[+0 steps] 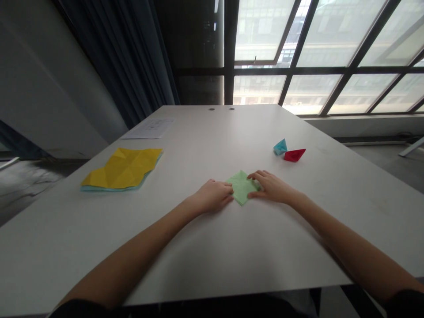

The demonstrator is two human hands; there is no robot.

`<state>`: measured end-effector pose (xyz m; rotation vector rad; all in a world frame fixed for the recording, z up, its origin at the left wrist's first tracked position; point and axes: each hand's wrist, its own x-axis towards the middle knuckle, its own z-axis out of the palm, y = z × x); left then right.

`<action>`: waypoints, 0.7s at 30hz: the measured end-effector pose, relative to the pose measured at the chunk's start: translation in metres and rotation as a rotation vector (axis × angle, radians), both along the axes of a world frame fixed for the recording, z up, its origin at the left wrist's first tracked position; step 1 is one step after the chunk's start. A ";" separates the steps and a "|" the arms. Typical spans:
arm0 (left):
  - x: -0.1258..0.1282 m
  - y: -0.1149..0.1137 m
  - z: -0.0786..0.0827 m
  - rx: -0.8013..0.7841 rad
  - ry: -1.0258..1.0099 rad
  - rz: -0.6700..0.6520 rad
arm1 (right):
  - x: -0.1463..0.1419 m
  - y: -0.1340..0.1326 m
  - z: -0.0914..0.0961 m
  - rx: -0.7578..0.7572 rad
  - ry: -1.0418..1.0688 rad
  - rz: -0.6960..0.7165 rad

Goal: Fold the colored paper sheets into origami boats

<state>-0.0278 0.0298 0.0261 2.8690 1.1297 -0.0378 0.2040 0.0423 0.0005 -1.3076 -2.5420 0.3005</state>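
Note:
A light green folded paper [241, 187] lies on the white table in front of me, shaped like a small diamond with one corner pointing towards me. My left hand [217, 194] is at its left corner, the curled fingers holding the edge down. On the other side my right hand [270, 186] grips the right corner, with the fingers above and the thumb below. The right corner is partly hidden by that hand. Crease detail on the paper is too blurred to make out.
A blue folded paper piece [280, 147] and a red paper boat [294, 155] stand beyond my right hand. Creased yellow paper [127, 168] lies over light blue sheets [132, 188] on the left. Behind it is a printed sheet [150, 128]. The white table [205, 260] ends close to me.

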 end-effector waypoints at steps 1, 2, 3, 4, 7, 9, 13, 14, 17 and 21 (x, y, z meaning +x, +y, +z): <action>0.001 0.000 -0.001 0.028 0.007 0.024 | 0.003 0.002 -0.002 0.011 -0.009 -0.033; 0.002 0.000 -0.001 0.055 0.013 0.047 | 0.005 0.004 -0.004 0.017 -0.012 -0.061; 0.003 0.000 -0.002 0.079 0.016 0.068 | 0.006 0.006 -0.006 0.018 -0.009 -0.079; 0.003 0.000 -0.003 0.103 0.012 0.088 | 0.006 0.007 -0.008 0.014 0.000 -0.086; 0.004 -0.002 -0.005 0.148 -0.017 0.091 | 0.002 0.006 -0.010 -0.017 0.062 -0.078; 0.004 -0.003 -0.007 0.165 -0.020 0.085 | -0.003 0.004 -0.009 -0.055 0.126 -0.101; 0.006 -0.006 -0.008 0.188 -0.009 0.051 | -0.011 0.000 -0.008 -0.197 0.285 -0.214; 0.006 -0.007 -0.008 0.191 -0.007 0.037 | -0.012 0.000 -0.009 -0.240 0.336 -0.227; 0.008 -0.008 -0.010 0.202 0.006 -0.022 | -0.013 0.002 -0.012 -0.349 0.498 -0.219; 0.011 -0.010 -0.018 0.264 0.058 -0.142 | -0.015 0.004 -0.014 -0.488 0.705 -0.198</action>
